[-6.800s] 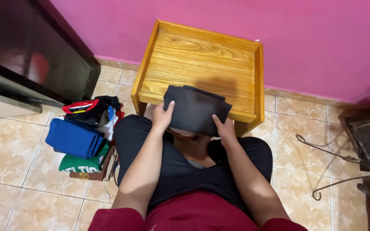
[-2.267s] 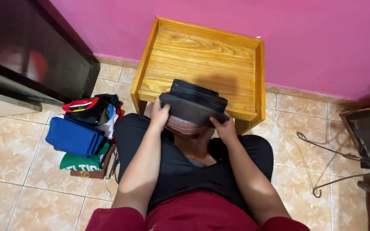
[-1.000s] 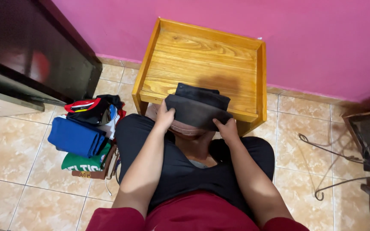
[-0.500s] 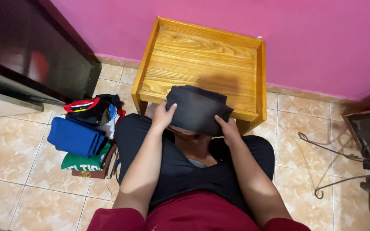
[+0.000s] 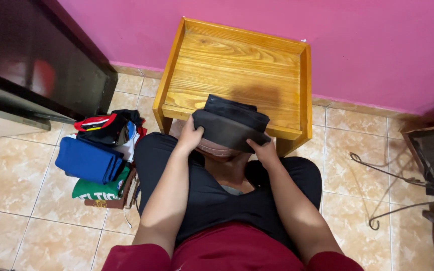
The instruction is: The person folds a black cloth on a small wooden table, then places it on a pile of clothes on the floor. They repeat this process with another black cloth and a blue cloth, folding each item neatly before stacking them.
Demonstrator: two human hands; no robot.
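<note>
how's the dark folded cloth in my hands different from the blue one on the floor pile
The dark folded cloth is near black; the blue folded cloth is bright blue. The dark one is held at the wooden table's front edge by the left hand and right hand; the blue one lies untouched on the clothes pile. Both are folded.

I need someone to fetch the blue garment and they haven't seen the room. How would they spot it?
Find the wooden side table against the pink wall. On the floor tiles left of it lies a clothes pile. The folded blue garment lies across it, plain royal blue, above a green one.
</note>
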